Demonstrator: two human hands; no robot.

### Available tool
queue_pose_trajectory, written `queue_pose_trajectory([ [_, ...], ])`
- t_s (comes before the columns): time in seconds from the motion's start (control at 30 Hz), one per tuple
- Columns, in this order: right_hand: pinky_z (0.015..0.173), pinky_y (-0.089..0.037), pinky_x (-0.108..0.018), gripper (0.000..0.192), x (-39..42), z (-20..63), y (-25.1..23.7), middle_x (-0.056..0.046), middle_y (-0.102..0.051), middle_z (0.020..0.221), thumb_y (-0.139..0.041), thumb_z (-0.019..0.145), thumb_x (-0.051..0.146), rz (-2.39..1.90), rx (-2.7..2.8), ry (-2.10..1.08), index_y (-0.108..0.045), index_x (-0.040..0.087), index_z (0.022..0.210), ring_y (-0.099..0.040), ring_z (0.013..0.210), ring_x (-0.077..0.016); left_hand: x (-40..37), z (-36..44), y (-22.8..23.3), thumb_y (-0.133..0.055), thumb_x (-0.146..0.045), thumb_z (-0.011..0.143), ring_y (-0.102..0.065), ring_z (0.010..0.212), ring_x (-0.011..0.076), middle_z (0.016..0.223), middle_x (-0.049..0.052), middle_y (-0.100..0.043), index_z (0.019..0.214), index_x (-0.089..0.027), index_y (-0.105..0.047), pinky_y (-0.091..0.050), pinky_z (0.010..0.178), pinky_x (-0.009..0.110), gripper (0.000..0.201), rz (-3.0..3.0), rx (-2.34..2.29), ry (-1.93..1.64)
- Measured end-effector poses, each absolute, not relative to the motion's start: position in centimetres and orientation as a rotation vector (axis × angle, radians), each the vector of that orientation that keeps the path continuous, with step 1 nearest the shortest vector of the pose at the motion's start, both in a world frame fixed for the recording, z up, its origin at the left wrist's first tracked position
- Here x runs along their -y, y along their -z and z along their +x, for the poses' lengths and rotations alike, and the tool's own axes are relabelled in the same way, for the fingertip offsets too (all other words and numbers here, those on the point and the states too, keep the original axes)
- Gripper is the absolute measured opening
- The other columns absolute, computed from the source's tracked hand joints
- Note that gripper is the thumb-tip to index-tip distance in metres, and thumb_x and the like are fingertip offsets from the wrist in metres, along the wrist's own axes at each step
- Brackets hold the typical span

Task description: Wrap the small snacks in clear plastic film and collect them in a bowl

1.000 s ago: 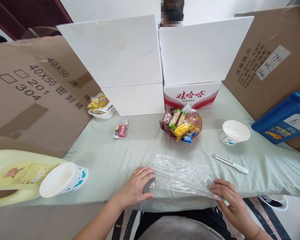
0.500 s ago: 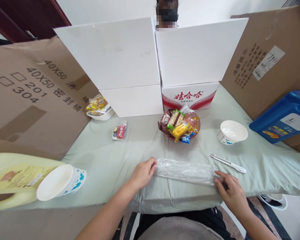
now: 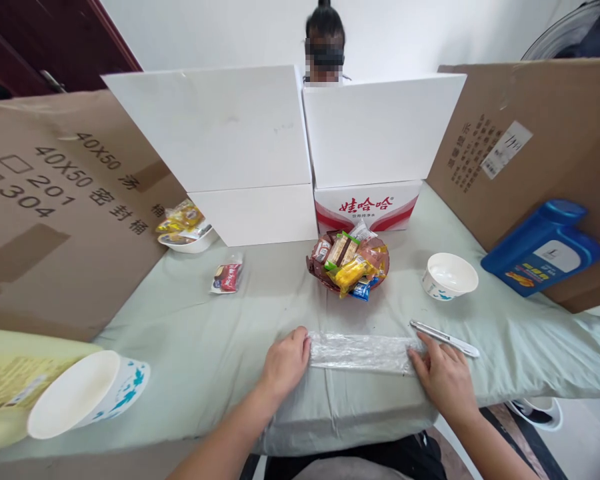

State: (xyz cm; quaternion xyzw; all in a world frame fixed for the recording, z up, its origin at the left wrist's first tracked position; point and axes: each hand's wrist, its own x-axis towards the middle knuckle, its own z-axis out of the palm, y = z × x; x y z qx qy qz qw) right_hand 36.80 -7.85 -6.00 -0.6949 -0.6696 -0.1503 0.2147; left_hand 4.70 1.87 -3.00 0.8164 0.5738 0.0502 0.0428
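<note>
Head view: the folded plastic wrap (image 3: 360, 351) lies on the cloth just in front of the snack dish (image 3: 349, 264). The left hand (image 3: 286, 362) presses its left end, the right hand (image 3: 443, 377) its right end, fingers flat beside the utility knife (image 3: 445, 338).

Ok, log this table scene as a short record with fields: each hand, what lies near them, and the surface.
left hand: left hand pressing the left end of the folded clear plastic film strip
right hand: right hand on the strip's right end
beside right hand: white slim utility knife
behind strip: dish of wrapped snacks, white paper bowl
surface: pale green cloth
</note>
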Motion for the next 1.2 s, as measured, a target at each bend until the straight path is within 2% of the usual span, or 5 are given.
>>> queue_pose_trajectory([
  [0.2,0.104,-0.033,-0.048,0.038,7.7,33.7,4.0,-0.013,-0.059,0.127,-0.052,0.092,0.039,-1.696,1.994,0.526,-0.057,0.018,0.123,-0.047,0.125,-0.0312,0.4,6.6,2.8,-0.05,-0.026,0.094,-0.057,0.107,0.0301,0.117,0.016,-0.062,0.118,-0.014,-0.061,-0.045,0.091,0.043,0.029,2.815,-1.612,-0.91],
  [0.5,0.11,-0.023,-0.055,0.091,7.8,31.9,6.0,-0.017,-0.032,0.153,-0.048,0.083,0.069,-1.713,2.388,0.09,-0.026,0.013,0.15,-0.025,0.142,-0.0343,0.4,6.7,6.2,-0.05,-0.058,0.09,-0.02,0.143,0.0398,0.156,0.013,-0.028,0.147,-0.025,-0.036,-0.023,0.11,0.06,0.067,2.711,-1.456,-0.242],
  [0.67,0.109,-0.023,-0.053,0.087,11.1,35.0,6.6,-0.017,-0.037,0.15,-0.057,0.081,0.055,-1.688,2.352,0.251,-0.027,0.011,0.15,-0.03,0.139,-0.0343,-0.2,5.2,5.6,-0.049,-0.049,0.092,-0.022,0.143,0.0378,0.155,0.015,-0.03,0.146,-0.02,-0.04,-0.023,0.111,0.058,0.062,2.63,-1.643,-0.214],
  [0.9,0.089,-0.041,-0.037,0.043,14.9,36.2,4.6,-0.002,-0.07,0.109,-0.045,0.077,0.007,-1.331,2.359,0.29,-0.065,0.028,0.107,-0.062,0.097,-0.0203,4.4,9.3,4.0,-0.044,-0.029,0.095,-0.056,0.1,0.0286,0.109,0.014,-0.062,0.113,-0.016,-0.062,-0.045,0.089,0.045,0.029,2.586,-1.228,-0.537],
  [1.2,0.073,-0.054,-0.026,0.025,11.7,33.6,-2.2,-0.002,-0.071,0.088,-0.05,0.085,0.012,-1.19,2.245,-0.667,-0.063,0.026,0.1,-0.067,0.083,-0.0158,6.1,9.1,5.5,-0.043,-0.066,0.089,-0.06,0.102,0.0254,0.1,0.009,-0.068,0.119,-0.021,-0.054,-0.041,0.094,0.04,0.055,2.403,-0.41,-0.618],
])
